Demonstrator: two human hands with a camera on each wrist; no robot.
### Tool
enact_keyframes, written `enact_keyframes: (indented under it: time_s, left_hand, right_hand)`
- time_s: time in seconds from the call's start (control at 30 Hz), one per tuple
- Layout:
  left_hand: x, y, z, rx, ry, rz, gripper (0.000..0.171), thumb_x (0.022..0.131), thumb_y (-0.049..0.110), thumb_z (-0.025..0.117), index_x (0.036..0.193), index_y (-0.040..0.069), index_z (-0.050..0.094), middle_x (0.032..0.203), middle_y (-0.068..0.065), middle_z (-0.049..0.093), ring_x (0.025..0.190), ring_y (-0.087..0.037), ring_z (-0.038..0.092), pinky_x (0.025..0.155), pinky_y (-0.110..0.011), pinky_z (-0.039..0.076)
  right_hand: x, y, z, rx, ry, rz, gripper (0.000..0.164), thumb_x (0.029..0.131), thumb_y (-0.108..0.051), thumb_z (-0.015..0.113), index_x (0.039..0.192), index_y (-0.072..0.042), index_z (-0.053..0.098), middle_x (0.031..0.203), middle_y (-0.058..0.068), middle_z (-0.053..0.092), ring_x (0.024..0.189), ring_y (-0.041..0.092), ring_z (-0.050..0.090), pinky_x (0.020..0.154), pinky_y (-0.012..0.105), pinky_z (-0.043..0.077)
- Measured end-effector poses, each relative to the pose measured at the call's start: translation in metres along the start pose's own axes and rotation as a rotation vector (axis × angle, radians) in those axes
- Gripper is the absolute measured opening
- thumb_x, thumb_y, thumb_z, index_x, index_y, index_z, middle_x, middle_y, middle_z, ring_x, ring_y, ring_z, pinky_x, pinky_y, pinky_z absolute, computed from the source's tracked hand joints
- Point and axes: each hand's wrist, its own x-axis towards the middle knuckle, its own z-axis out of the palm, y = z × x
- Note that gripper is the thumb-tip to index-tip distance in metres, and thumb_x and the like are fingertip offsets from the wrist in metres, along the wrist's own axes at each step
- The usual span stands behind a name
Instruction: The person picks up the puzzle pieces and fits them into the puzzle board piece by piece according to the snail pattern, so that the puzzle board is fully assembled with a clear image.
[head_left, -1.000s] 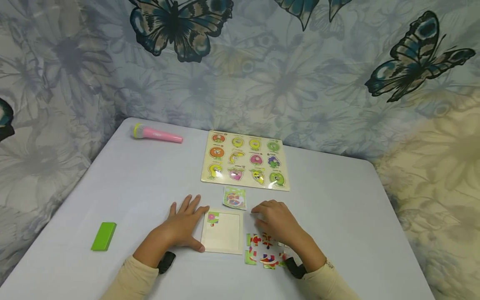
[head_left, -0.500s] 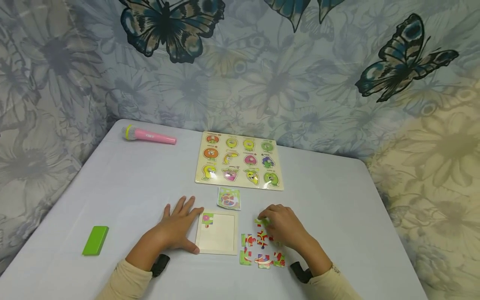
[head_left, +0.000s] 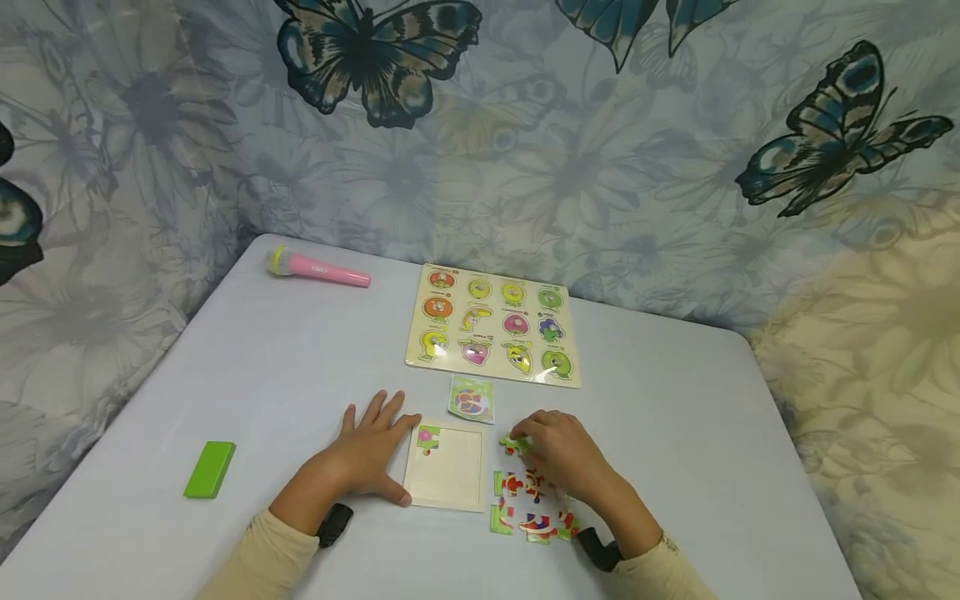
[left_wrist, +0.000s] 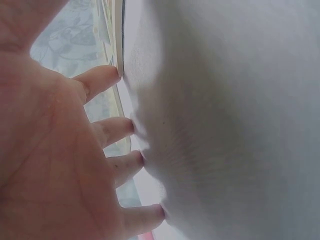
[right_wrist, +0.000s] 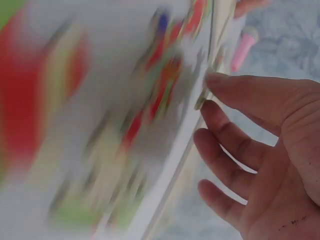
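A green puzzle piece (head_left: 513,446) is pinched by the right hand (head_left: 567,455). The tray's (head_left: 448,482) left edge is touched by the spread left hand (head_left: 367,457); in its far left corner a flowered part (head_left: 428,437) is placed. Beside its right edge loose pieces (head_left: 537,524) are scattered. Near the table's (head_left: 667,408) far edge a fruit board (head_left: 495,336) is laid.
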Motion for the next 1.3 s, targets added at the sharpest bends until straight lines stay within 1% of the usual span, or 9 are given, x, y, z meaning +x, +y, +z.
enact_keyframes:
  time_s: [0.17,0.4,0.5,0.8,0.9,1.0,1.07,1.17,1.3]
  left_hand:
    - [0.003,0.003,0.0,-0.005,-0.006,-0.012,0.107,0.058,0.043,0.092,0.147,0.013,0.04,0.161,-0.019,0.012,0.148,-0.042,0.001,0.11,-0.071,0.002]
    - [0.007,0.007,0.003,0.026,-0.01,-0.007,0.106,0.058,0.046,0.091,0.146,0.014,0.04,0.161,-0.019,0.014,0.148,-0.042,0.004,0.11,-0.071,0.006]
    - [0.008,0.008,0.003,0.025,-0.01,0.0,0.107,0.058,0.046,0.091,0.146,0.013,0.04,0.161,-0.019,0.014,0.148,-0.042,0.004,0.11,-0.071,0.006]
    - [0.008,0.009,0.002,0.027,-0.016,-0.005,0.107,0.059,0.047,0.09,0.147,0.014,0.04,0.161,-0.018,0.013,0.148,-0.041,0.002,0.11,-0.071,0.005]
    - [0.008,0.009,0.002,0.026,-0.017,-0.009,0.106,0.059,0.046,0.09,0.147,0.014,0.04,0.161,-0.019,0.013,0.148,-0.041,0.003,0.11,-0.071,0.006]
    - [0.007,0.009,0.003,0.024,-0.014,-0.007,0.106,0.059,0.046,0.091,0.146,0.014,0.04,0.161,-0.019,0.014,0.148,-0.041,0.003,0.11,-0.071,0.006]
    - [0.007,0.008,0.003,0.02,-0.012,-0.003,0.106,0.058,0.045,0.091,0.146,0.013,0.04,0.161,-0.019,0.014,0.148,-0.042,0.003,0.11,-0.071,0.006]
    - [0.006,0.007,0.003,0.017,-0.011,-0.004,0.107,0.058,0.044,0.091,0.146,0.013,0.04,0.161,-0.019,0.013,0.148,-0.042,0.003,0.11,-0.071,0.006]
    - [0.001,0.004,-0.001,0.013,-0.013,-0.021,0.109,0.056,0.045,0.092,0.146,0.013,0.04,0.161,-0.019,0.012,0.148,-0.042,0.002,0.109,-0.072,0.004]
  right_hand:
    - [0.017,-0.026,0.002,0.015,-0.001,-0.121,0.023,0.079,-0.016,0.08,0.102,-0.018,0.074,0.104,-0.001,0.07,0.102,0.02,0.062,0.097,0.045,0.046]
    - [0.036,-0.049,0.009,-0.029,-0.013,-0.201,0.022,0.083,-0.017,0.077,0.104,-0.021,0.075,0.102,-0.003,0.07,0.101,0.018,0.062,0.099,0.041,0.045]
    - [0.039,-0.053,0.011,-0.068,-0.011,-0.206,0.021,0.084,-0.017,0.076,0.104,-0.022,0.076,0.102,-0.003,0.07,0.102,0.018,0.062,0.1,0.041,0.044]
    - [0.04,-0.058,0.015,-0.153,0.016,-0.172,0.021,0.083,-0.02,0.077,0.105,-0.022,0.076,0.098,-0.003,0.07,0.102,0.018,0.062,0.101,0.04,0.044]
    - [0.039,-0.057,0.014,-0.149,0.002,-0.185,0.023,0.084,-0.019,0.076,0.107,-0.022,0.075,0.1,-0.004,0.07,0.103,0.019,0.062,0.1,0.039,0.044]
    - [0.034,-0.05,0.009,-0.071,-0.019,-0.185,0.027,0.083,-0.016,0.076,0.109,-0.021,0.074,0.105,-0.004,0.071,0.105,0.019,0.062,0.1,0.041,0.044]
    - [0.028,-0.042,0.004,-0.009,-0.012,-0.169,0.029,0.082,-0.014,0.077,0.111,-0.019,0.073,0.109,-0.003,0.071,0.108,0.02,0.062,0.1,0.043,0.044]
    - [0.016,-0.024,-0.003,0.053,0.018,-0.115,0.03,0.081,-0.013,0.078,0.11,-0.016,0.073,0.11,-0.002,0.071,0.109,0.021,0.062,0.101,0.044,0.043]
    - [0.0,0.001,-0.008,0.067,0.041,-0.01,0.028,0.079,-0.012,0.08,0.106,-0.015,0.073,0.107,-0.002,0.071,0.107,0.02,0.063,0.1,0.046,0.044]
